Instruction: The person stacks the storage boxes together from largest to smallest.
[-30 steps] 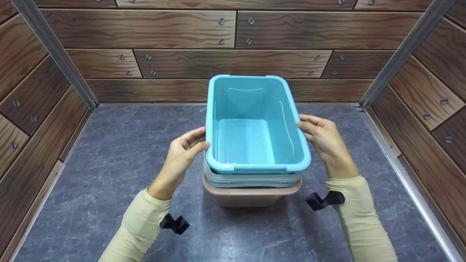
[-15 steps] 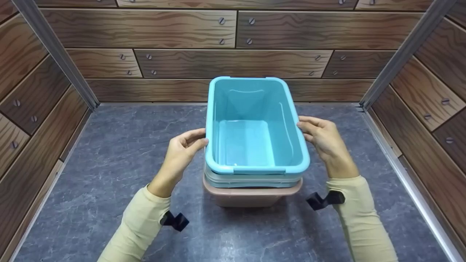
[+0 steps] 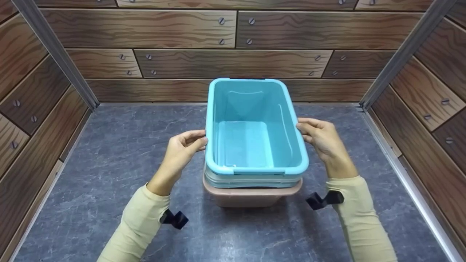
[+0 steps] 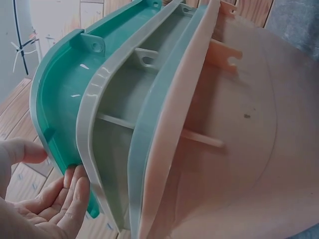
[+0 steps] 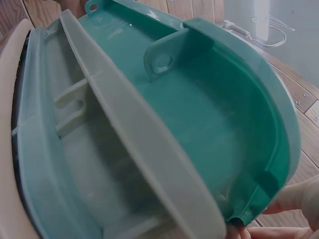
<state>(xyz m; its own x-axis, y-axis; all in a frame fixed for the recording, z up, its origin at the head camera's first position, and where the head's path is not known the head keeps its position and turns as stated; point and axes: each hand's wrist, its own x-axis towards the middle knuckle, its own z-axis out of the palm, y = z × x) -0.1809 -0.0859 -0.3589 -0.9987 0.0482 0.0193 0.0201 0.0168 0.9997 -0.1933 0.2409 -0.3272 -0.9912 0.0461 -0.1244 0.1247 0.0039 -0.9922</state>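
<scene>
A bright blue plastic bin [image 3: 259, 170] sits nested at the top of a stack of bins. My left hand [image 3: 176, 153] pinches its left rim, thumb above and fingers below. On the opposite side, my right hand [image 3: 324, 142] pinches the right rim in the same way. Beneath come a pale grey-green bin [image 4: 89, 112], a light blue bin [image 4: 142, 144] and, lowest, a wider pink bin [image 3: 251, 200]. Both wrist views show a gap between the top bin's rim and the grey-green rim below it. The lower bins' insides are hidden.
The stack stands on a dark grey marbled surface [image 3: 138, 145]. Wood-patterned panels [image 3: 233, 63] wall it in at the back and both sides, with metal corner posts [image 3: 60, 54]. A white cable [image 5: 271, 30] shows in the right wrist view's background.
The bright blue bin has sunk slightly lower into the stack, its back rim dropping a little. Both hands have moved down slightly with it, still holding the rim.
</scene>
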